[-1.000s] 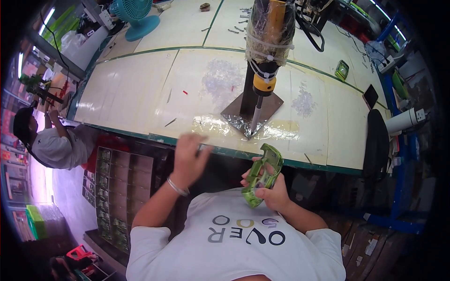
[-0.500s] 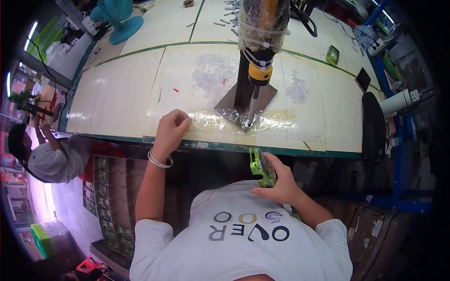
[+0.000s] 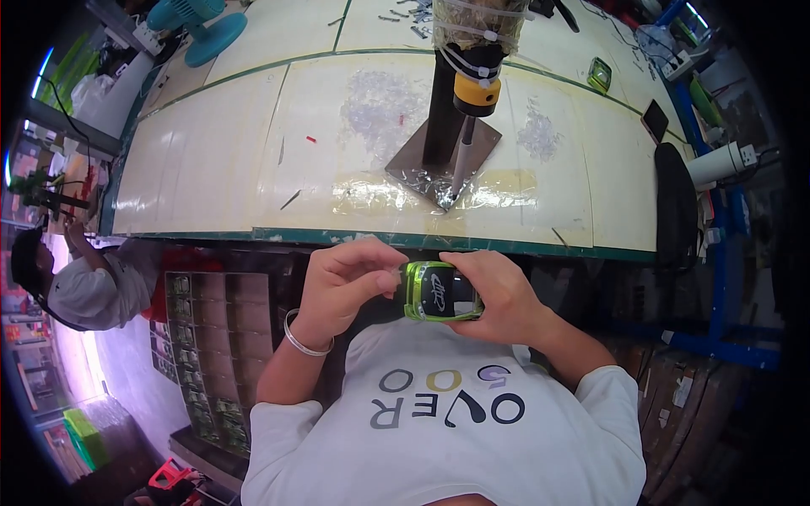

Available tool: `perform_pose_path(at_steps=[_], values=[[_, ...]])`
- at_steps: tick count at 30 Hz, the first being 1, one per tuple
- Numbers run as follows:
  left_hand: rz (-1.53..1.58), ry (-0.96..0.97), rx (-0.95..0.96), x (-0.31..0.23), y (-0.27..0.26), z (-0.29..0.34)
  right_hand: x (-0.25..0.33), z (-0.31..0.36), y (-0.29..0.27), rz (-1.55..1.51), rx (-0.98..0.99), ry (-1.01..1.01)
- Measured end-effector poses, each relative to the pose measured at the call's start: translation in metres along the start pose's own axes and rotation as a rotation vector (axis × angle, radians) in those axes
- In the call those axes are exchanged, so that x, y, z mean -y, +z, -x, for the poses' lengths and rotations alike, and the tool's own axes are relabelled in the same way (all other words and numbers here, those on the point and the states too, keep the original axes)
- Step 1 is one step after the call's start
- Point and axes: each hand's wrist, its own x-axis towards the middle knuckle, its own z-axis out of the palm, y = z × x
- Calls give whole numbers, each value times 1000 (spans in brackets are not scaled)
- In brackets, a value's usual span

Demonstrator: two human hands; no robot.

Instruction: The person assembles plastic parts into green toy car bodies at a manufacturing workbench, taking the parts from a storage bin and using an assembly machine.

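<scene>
My right hand (image 3: 499,297) wraps round a small lime-green and black plastic casing (image 3: 440,292) with rounded corners, held just above my lap in front of the bench edge. A white mark shows on its black face. My left hand (image 3: 350,285) is closed in a pinch at the casing's left end; what its fingertips hold, if anything, is too small to make out. Beyond my hands, a power screwdriver (image 3: 475,94) with a yellow collar hangs bit-down on an upright stand. Its dark square base plate (image 3: 413,160) rests on the bench.
Small clear pieces (image 3: 375,105) lie in a pile on the white bench (image 3: 198,160), with another pile (image 3: 538,133) right of the stand. A similar green casing (image 3: 599,76), a phone (image 3: 655,121) and a teal fan (image 3: 202,34) sit further off. A divided carton (image 3: 224,337) and a co-worker (image 3: 97,291) are at left.
My left hand has come off the bench edge, down and right to the casing. My right hand has turned the casing so its black face shows. A dark sliver now lies on the bench.
</scene>
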Motion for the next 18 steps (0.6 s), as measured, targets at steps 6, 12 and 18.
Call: perform_pose_path(at_steps=[6,12,18], values=[[-324,116,86,-3,7,-6,-2,4,-2,64,-13,-71],[-425,20,140,-7,10,-10,-2,5,-5,119,-4,-129],[-461,-16,158,-9,12,-11,-3,7,-6,157,4,-141]])
